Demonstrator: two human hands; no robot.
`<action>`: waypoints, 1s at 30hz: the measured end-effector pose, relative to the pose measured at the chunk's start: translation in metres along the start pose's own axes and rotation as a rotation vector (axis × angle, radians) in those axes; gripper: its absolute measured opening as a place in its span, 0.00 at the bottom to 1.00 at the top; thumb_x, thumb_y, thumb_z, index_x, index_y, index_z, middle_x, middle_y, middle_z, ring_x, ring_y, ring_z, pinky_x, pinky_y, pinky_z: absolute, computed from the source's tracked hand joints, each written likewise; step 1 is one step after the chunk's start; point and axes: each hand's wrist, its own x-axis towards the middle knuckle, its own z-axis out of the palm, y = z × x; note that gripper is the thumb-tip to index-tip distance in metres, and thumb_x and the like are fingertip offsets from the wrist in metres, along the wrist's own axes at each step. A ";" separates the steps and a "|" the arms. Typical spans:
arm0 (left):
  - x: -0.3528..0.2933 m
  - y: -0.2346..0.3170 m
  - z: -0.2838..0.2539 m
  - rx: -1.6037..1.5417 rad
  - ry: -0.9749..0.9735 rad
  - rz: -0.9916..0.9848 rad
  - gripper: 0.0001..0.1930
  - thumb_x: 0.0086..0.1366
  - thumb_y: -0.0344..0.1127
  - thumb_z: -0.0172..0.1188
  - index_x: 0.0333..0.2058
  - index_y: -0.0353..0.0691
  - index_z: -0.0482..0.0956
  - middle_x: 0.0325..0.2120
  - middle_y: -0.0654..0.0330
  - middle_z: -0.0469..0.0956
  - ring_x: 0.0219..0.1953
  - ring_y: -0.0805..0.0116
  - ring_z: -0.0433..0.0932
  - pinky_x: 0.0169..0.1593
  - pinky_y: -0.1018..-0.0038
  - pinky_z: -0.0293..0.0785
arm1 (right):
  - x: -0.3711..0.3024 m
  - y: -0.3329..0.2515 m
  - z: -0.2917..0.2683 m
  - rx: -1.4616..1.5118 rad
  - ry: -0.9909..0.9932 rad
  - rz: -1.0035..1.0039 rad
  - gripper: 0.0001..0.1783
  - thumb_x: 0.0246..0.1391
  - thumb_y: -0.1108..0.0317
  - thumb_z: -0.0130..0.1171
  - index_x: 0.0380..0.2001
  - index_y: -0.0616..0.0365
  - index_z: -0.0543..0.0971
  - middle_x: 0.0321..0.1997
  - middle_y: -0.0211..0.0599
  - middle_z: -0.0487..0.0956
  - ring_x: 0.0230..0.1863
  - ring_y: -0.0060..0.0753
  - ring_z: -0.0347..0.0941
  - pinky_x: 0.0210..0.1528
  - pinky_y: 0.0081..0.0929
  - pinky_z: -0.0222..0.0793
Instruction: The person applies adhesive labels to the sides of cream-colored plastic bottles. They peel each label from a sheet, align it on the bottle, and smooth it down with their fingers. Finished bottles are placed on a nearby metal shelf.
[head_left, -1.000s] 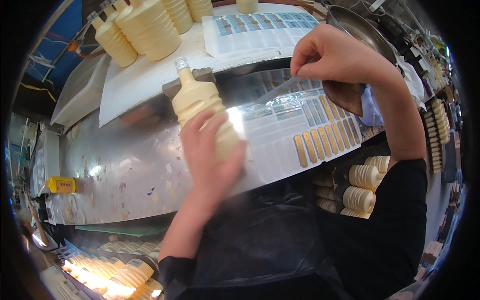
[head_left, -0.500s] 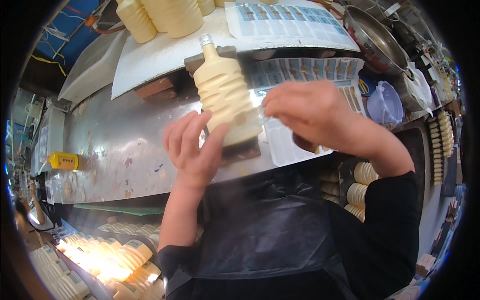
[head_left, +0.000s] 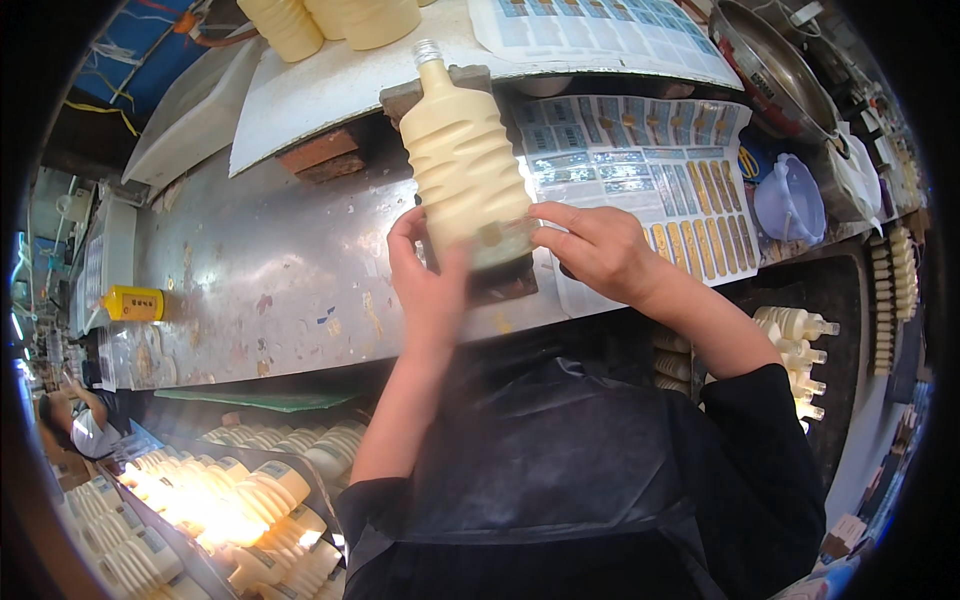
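A cream bottle (head_left: 465, 150) with wavy ribs and a clear threaded neck leans back, its neck end on a grey brick (head_left: 400, 97). Across its lower front lies a thin translucent label (head_left: 512, 243) with a dark square spot. My left hand (head_left: 428, 285) grips the bottle's lower left side, fingers along the edge and the blurred thumb over the front. At the lower right edge, my right hand (head_left: 595, 250) has its thumb and forefinger pinched together on the label's end. Beside that hand lies a sheet of blue and gold labels (head_left: 700, 205).
A pale purple bucket (head_left: 790, 205) and a metal pan (head_left: 770, 75) stand at the right. More cream bottles (head_left: 285, 30) are at the back, with several packed in crates at lower left. A yellow bottle (head_left: 133, 303) lies on the metal table (head_left: 260, 270).
My right hand has come down and closer to the bottle's lower right edge. My left hand has shifted onto the lower left side. The view has moved slightly.
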 end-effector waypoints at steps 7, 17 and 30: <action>-0.001 -0.004 0.004 -0.161 0.005 -0.070 0.29 0.68 0.40 0.64 0.62 0.33 0.65 0.55 0.54 0.70 0.58 0.64 0.68 0.65 0.65 0.63 | -0.024 0.009 0.021 0.433 0.005 0.622 0.12 0.60 0.72 0.60 0.47 0.57 0.82 0.44 0.35 0.84 0.28 0.27 0.78 0.30 0.22 0.74; -0.004 -0.012 0.004 -0.291 -0.015 -0.090 0.27 0.70 0.36 0.61 0.63 0.33 0.63 0.58 0.54 0.68 0.62 0.63 0.65 0.69 0.65 0.58 | -0.008 -0.011 0.047 1.168 -0.145 1.142 0.24 0.73 0.55 0.53 0.60 0.65 0.74 0.42 0.30 0.80 0.46 0.18 0.72 0.49 0.20 0.70; -0.004 -0.009 0.008 -0.345 0.003 -0.101 0.26 0.72 0.36 0.60 0.63 0.33 0.63 0.58 0.54 0.68 0.61 0.64 0.66 0.67 0.67 0.61 | -0.011 -0.012 0.038 1.213 -0.185 1.134 0.27 0.74 0.54 0.53 0.65 0.63 0.73 0.47 0.29 0.81 0.41 0.13 0.72 0.44 0.15 0.69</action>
